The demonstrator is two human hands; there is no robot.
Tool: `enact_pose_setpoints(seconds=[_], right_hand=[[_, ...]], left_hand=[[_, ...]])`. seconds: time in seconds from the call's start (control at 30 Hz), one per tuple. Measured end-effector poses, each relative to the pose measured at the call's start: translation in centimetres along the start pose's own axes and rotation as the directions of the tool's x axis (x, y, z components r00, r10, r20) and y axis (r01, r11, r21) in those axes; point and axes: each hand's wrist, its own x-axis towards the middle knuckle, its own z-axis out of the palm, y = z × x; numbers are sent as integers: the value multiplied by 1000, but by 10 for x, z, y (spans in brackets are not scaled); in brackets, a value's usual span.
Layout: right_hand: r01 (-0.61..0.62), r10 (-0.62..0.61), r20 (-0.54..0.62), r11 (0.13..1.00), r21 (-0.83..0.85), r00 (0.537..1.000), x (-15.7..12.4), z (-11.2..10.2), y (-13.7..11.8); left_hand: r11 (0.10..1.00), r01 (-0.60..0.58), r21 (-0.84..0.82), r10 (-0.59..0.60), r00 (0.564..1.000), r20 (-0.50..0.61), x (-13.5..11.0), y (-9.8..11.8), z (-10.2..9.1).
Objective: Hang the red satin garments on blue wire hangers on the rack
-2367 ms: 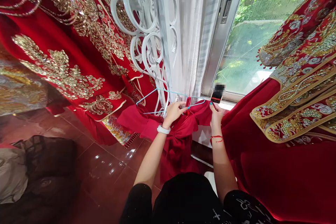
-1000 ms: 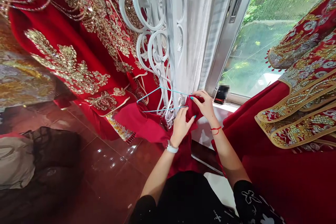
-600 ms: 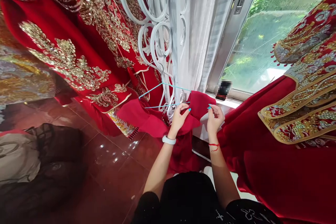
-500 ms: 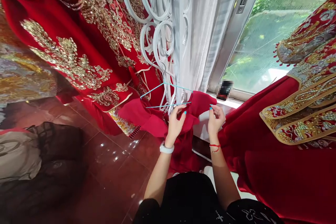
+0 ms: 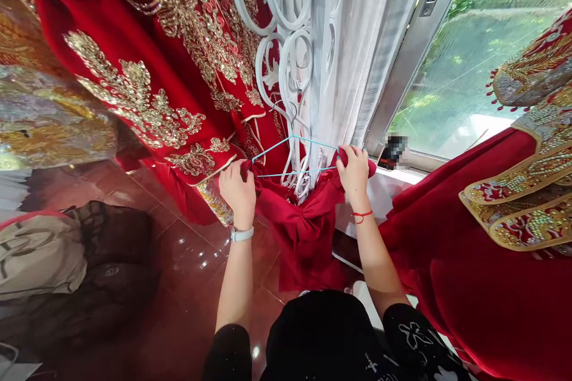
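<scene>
A plain red garment (image 5: 308, 226) with a bow hangs from a thin light-blue hanger (image 5: 290, 158), hooked on a white scrollwork rack (image 5: 290, 59). My left hand (image 5: 236, 187), with a white wristband, is closed on the garment's left shoulder at the hanger's left end. My right hand (image 5: 355, 172), with a red string bracelet, grips the red cloth at the hanger's right end. Both arms reach forward, spread apart.
Red gowns with gold embroidery hang at the left (image 5: 147, 77) and right (image 5: 504, 208). A white curtain (image 5: 357, 41) and a window (image 5: 465, 71) stand behind, with a dark phone (image 5: 392, 152) on the sill. Dark and grey bags (image 5: 67, 274) lie on the glossy red-brown floor.
My left hand has moved left from the middle of the hanger to its left end. My right hand has risen to grip the right end. The garment is now spread along the hanger.
</scene>
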Motion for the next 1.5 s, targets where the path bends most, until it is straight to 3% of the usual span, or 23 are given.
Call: enact_pose_setpoints(seconds=[0.17,0.4,0.7,0.8,0.93,1.07,1.23,1.37,1.5], right_hand=[[27,-25,60,999,-39,998,2,-7,5],[-23,25,35,999,-49,999,6,-2,2],[-76,80,16,985,-152,997,14,-10,-8],[-74,89,84,983,-169,992,25,-16,-9],[-100,123,132,982,-163,984,47,-22,5],[-124,123,150,992,-5,981,51,-12,39],[-240,220,131,959,154,967,11,17,84],[-332,314,142,935,124,939,-31,29,110],[-311,306,99,949,40,947,-61,29,129]], left_hand=[[996,-86,32,84,995,55,3,-9,-7],[989,-87,118,80,995,63,5,-4,-2],[919,-135,371,23,957,289,24,10,-12],[949,-57,311,-26,966,257,38,-6,-21],[997,78,-13,-76,987,141,44,-49,-26],[954,151,-259,-155,988,3,19,-86,-19],[907,240,-346,-202,969,141,-33,-94,4],[920,253,-298,-187,954,233,-67,-90,17],[946,236,-221,-171,945,279,-84,-89,20]])
